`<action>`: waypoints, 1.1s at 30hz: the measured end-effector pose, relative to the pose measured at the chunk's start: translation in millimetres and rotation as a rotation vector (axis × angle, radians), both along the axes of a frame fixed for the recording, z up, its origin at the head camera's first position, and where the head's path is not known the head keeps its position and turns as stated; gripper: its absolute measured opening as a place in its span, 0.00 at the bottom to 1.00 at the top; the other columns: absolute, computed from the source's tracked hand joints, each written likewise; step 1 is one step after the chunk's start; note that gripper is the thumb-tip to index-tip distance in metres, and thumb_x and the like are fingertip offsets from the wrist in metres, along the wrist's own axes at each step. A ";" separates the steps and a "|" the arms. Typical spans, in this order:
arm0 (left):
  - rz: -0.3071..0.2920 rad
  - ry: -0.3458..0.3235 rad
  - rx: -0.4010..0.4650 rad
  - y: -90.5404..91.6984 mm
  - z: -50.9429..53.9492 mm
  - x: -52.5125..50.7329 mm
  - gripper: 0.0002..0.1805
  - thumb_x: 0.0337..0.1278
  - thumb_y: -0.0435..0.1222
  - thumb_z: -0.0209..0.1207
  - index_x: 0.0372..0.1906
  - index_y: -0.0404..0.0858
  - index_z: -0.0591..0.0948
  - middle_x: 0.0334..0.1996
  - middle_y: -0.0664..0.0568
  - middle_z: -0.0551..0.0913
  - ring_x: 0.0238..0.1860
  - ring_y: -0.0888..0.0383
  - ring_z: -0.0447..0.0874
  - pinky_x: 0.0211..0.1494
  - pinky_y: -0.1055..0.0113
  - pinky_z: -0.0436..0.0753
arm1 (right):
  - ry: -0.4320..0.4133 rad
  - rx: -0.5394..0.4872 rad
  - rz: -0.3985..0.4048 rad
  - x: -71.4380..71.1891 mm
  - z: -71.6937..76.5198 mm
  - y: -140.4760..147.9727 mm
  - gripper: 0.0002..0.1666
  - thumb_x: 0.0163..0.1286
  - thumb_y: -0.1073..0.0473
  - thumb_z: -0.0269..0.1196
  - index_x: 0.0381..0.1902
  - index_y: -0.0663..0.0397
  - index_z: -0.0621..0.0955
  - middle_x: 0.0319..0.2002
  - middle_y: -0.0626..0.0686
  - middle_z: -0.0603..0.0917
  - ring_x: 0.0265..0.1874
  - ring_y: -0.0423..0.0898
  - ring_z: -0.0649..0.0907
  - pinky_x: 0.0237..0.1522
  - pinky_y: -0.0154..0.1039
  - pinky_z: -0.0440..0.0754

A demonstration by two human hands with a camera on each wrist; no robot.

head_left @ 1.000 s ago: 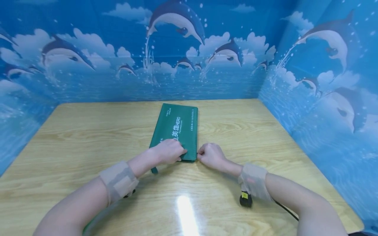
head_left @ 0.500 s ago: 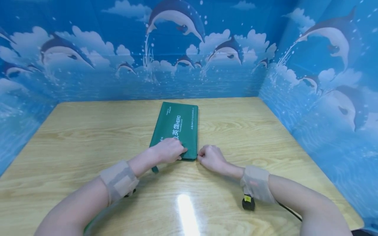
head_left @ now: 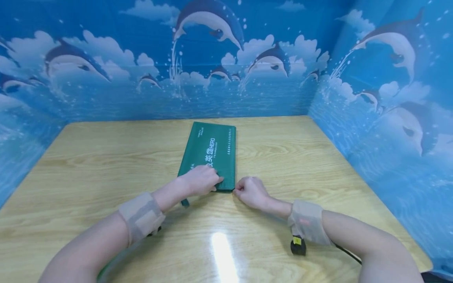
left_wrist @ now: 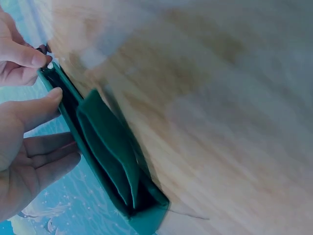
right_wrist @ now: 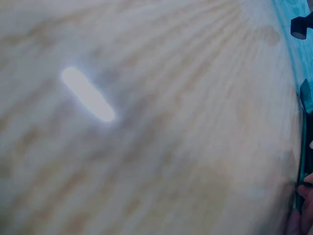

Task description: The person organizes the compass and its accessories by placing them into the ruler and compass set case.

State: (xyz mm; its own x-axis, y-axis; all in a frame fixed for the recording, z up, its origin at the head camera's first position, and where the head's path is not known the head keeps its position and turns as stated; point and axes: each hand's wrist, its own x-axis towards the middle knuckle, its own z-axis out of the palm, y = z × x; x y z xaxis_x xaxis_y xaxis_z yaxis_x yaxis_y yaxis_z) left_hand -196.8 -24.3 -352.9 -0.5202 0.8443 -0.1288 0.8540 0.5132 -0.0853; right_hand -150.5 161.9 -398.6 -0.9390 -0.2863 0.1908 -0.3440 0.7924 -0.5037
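A flat green zip bag (head_left: 223,157) with white "HERO" lettering lies on the table, its open mouth facing me. My left hand (head_left: 202,180) holds the upper edge of that mouth, thumb at the rim and fingers over the cover, as the left wrist view shows. Inside the opening is a green folded layer (left_wrist: 105,132). At the bag's right corner my right hand (head_left: 252,192) pinches a small dark zipper pull (left_wrist: 43,49). A green end tab (head_left: 185,203) sticks out below my left wrist. The right wrist view catches only fingertips and the bag's edge at its right border.
Under the bag is a wood-grain table (head_left: 116,157) with a bright light reflection. Blue dolphin-print walls (head_left: 141,94) stand behind and to the right. A black wrist camera (head_left: 298,247) hangs below my right wrist, its cable running back along the arm.
My right hand has shifted slightly toward me at the bag's corner. My left hand keeps its hold, and the bag lies almost unchanged.
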 end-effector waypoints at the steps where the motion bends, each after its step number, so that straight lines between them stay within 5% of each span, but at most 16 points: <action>1: 0.001 -0.001 -0.001 0.2 0.6 -0.6 0.19 0.55 0.39 0.62 0.52 0.37 0.80 0.37 0.48 0.84 0.37 0.58 0.82 0.40 0.68 0.79 | -0.002 -0.001 -0.003 -0.9 0.2 0.1 0.08 0.55 0.65 0.64 0.18 0.56 0.82 0.21 0.48 0.80 0.20 0.37 0.74 0.25 0.32 0.74; 7: -0.018 -0.016 -0.020 1.5 3.4 -3.2 0.19 0.55 0.40 0.62 0.51 0.36 0.80 0.36 0.47 0.84 0.37 0.56 0.83 0.40 0.67 0.80 | -0.006 0.016 0.003 -11.3 0.6 6.7 0.04 0.53 0.66 0.63 0.21 0.56 0.83 0.24 0.48 0.80 0.24 0.40 0.76 0.28 0.33 0.74; 15: -0.038 0.024 -0.040 -4.2 2.5 -0.1 0.22 0.57 0.49 0.59 0.46 0.34 0.81 0.38 0.45 0.82 0.36 0.54 0.81 0.40 0.63 0.80 | 0.038 0.080 0.197 -30.2 3.5 28.1 0.04 0.55 0.65 0.64 0.26 0.57 0.86 0.25 0.47 0.81 0.25 0.40 0.78 0.28 0.34 0.75; 23: -0.044 0.053 -0.083 -5.1 6.8 6.2 0.32 0.56 0.54 0.58 0.55 0.33 0.76 0.48 0.41 0.79 0.45 0.49 0.79 0.45 0.59 0.79 | 0.134 0.293 0.220 -69.8 11.6 51.9 0.07 0.60 0.62 0.64 0.35 0.55 0.87 0.27 0.47 0.78 0.27 0.44 0.77 0.27 0.37 0.75; 33: -0.004 -0.020 -0.118 -3.4 5.3 4.3 0.45 0.45 0.57 0.64 0.62 0.30 0.69 0.61 0.36 0.68 0.62 0.44 0.67 0.61 0.57 0.68 | 0.105 0.339 0.240 -110.1 13.8 47.7 0.10 0.65 0.67 0.57 0.39 0.60 0.85 0.33 0.55 0.81 0.33 0.49 0.80 0.36 0.42 0.78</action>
